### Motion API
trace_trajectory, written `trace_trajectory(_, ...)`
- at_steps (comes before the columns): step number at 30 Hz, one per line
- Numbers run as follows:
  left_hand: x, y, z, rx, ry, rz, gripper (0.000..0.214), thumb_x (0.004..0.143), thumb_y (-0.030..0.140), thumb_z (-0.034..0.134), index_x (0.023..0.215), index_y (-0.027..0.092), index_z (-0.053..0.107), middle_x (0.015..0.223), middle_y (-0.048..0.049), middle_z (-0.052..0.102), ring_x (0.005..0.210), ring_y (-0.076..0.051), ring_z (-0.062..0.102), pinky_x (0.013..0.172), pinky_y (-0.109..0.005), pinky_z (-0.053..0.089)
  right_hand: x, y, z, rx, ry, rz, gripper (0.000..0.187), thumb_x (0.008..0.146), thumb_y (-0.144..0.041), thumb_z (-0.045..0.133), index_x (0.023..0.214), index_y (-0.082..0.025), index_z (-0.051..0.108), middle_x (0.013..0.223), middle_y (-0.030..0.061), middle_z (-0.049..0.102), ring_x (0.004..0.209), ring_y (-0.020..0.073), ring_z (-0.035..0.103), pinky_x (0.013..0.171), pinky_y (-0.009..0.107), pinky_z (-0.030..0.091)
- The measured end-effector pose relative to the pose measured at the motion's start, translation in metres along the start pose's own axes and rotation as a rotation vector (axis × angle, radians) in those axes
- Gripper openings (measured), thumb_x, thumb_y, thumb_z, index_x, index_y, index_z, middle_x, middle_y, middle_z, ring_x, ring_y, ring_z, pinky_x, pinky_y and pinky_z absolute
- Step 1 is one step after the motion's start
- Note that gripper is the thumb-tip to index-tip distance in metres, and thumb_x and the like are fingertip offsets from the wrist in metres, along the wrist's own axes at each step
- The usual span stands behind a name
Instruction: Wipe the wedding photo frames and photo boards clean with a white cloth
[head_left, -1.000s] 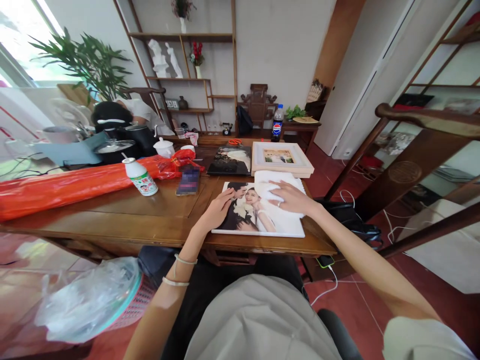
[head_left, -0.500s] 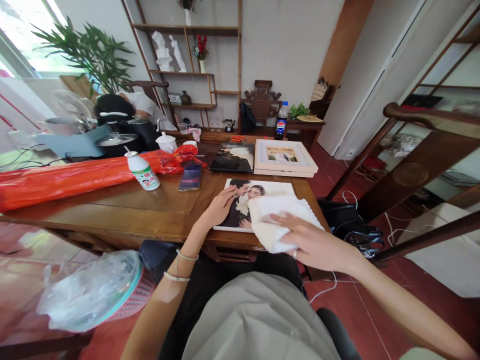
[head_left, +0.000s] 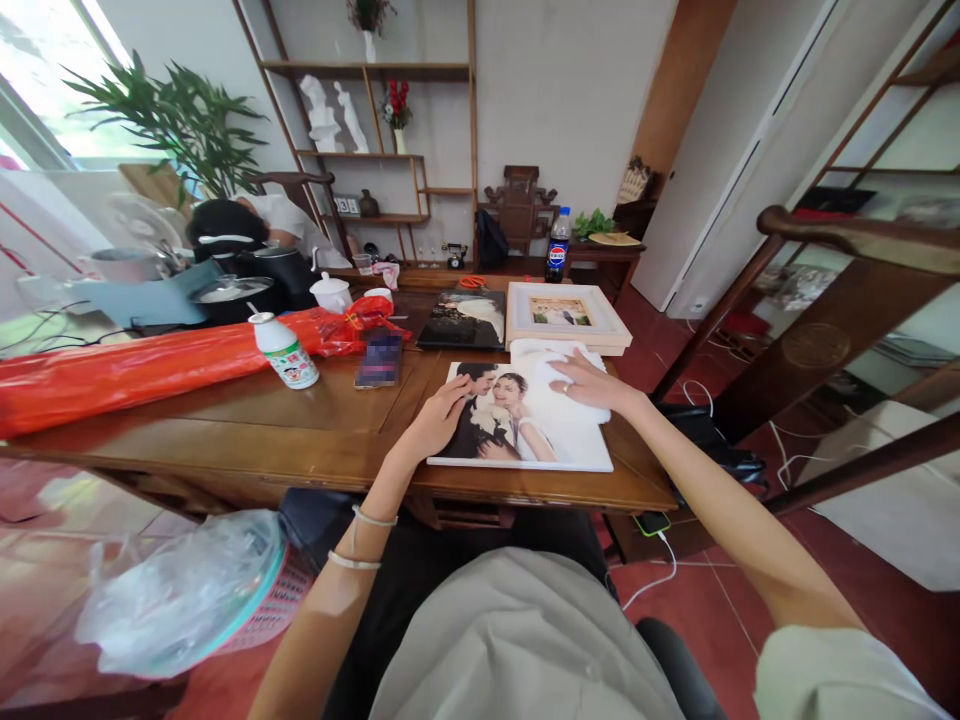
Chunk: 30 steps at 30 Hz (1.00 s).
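A wooden table carries the work; clock positions are read from the photo panel, which lies flat at the near edge, 12 o'clock being the far side. A wooden chair stands at 3 o'clock, beyond the table. A long red-wrapped bundle crosses the table from 9 to 10 o'clock. A basket lined with a clear bag occupies 8 o'clock, on the floor side. A pale framed picture at 1 o'clock and a dark panel at 11 o'clock limit clearance behind the photo panel. A white cloth covers its corner at 1 o'clock. The right hand lies palm down on the cloth, fingers spread, partly open; whether they pinch the fabric cannot be told. The left hand is open, fingers extended together, resting on the panel's edge at 9 o'clock. A cola bottle stands between 12 and 1 o'clock; a white bottle and a phone are near 10 o'clock; orange-handled scissors lie at 11 o'clock, past the dark panel
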<state>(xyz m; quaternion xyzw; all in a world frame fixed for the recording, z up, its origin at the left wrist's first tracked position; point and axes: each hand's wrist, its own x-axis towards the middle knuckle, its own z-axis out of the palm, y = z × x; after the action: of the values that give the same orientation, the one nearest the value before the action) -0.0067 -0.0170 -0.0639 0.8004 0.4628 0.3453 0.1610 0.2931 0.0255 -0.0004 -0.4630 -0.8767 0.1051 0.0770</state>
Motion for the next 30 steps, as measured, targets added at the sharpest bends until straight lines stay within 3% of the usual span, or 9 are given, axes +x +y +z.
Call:
trace_trajectory(3,0.0,-0.001,0.001,0.002,-0.003,0.0,0.042,0.092,0.029,0.032,0.123,0.013,0.056,0.139,-0.0122,0.048,0.133,-0.021,0.04,0.113,-0.04,0.027,0.003,0.001,0.002,-0.002,0.011,0.054,0.052,0.091,-0.041,0.036,0.14,-0.024,0.04,0.147,0.0053,0.039,0.138,0.0318,0.026,0.11,0.05,0.024)
trace_trajectory(7,0.001,-0.001,0.001,-0.009,0.005,0.01,0.042,0.092,0.028,0.033,0.123,0.013,0.056,0.14,-0.0119,0.047,0.133,-0.02,0.04,0.113,-0.039,0.028,-0.02,-0.014,0.002,-0.051,0.038,-0.074,0.046,0.09,-0.03,0.038,0.133,-0.02,0.049,0.146,0.0089,0.04,0.136,0.0296,0.031,0.109,0.049,0.028)
trace_trajectory(13,0.001,0.0,0.001,-0.01,0.005,0.011,0.043,0.092,0.028,0.031,0.124,0.011,0.055,0.139,-0.0127,0.048,0.133,-0.021,0.04,0.113,-0.04,0.028,-0.092,-0.079,0.004,-0.067,0.025,-0.269,0.039,0.074,-0.007,0.048,0.107,-0.02,0.066,0.147,0.0087,0.038,0.138,0.0285,0.027,0.111,0.053,0.024)
trace_trajectory(17,0.0,0.0,0.0,-0.008,-0.001,0.022,0.042,0.092,0.028,0.032,0.125,0.015,0.055,0.14,-0.01,0.047,0.132,-0.02,0.04,0.113,-0.041,0.028,-0.118,-0.112,0.008,-0.07,-0.007,-0.342,0.037,0.071,-0.007,0.053,0.1,-0.024,0.068,0.152,0.0002,0.029,0.139,0.0313,0.022,0.111,0.057,0.02)
trace_trajectory(20,0.0,0.001,-0.001,-0.021,-0.012,0.02,0.042,0.092,0.028,0.032,0.125,0.015,0.056,0.141,-0.0106,0.046,0.133,-0.021,0.04,0.113,-0.041,0.028,-0.106,-0.103,0.009,-0.092,0.017,-0.355,0.03,0.078,-0.013,0.053,0.103,-0.024,0.067,0.151,0.0013,0.03,0.139,0.0288,0.025,0.111,0.055,0.021)
trace_trajectory(23,0.0,0.002,-0.002,-0.03,-0.015,0.023,0.042,0.092,0.028,0.032,0.124,0.014,0.056,0.14,-0.0115,0.047,0.133,-0.022,0.04,0.113,-0.04,0.027,-0.074,-0.075,0.009,-0.126,0.058,-0.327,0.026,0.087,-0.024,0.051,0.108,-0.023,0.066,0.145,0.0063,0.041,0.138,0.0277,0.028,0.111,0.055,0.022)
trace_trajectory(26,0.0,0.002,-0.002,-0.022,-0.019,0.029,0.043,0.092,0.027,0.032,0.124,0.012,0.056,0.14,-0.0132,0.046,0.133,-0.021,0.039,0.113,-0.039,0.028,-0.037,-0.047,0.009,-0.163,0.085,-0.265,0.032,0.093,-0.033,0.044,0.115,-0.02,0.064,0.135,0.0128,0.053,0.137,0.0286,0.03,0.109,0.056,0.024)
trace_trajectory(30,0.001,0.001,-0.001,-0.014,-0.011,0.022,0.043,0.092,0.027,0.031,0.124,0.01,0.055,0.14,-0.0146,0.047,0.133,-0.022,0.039,0.113,-0.04,0.028,-0.01,-0.033,0.008,-0.163,0.099,-0.194,0.039,0.095,-0.038,0.038,0.12,-0.019,0.062,0.135,0.0142,0.053,0.137,0.0302,0.03,0.107,0.058,0.024)
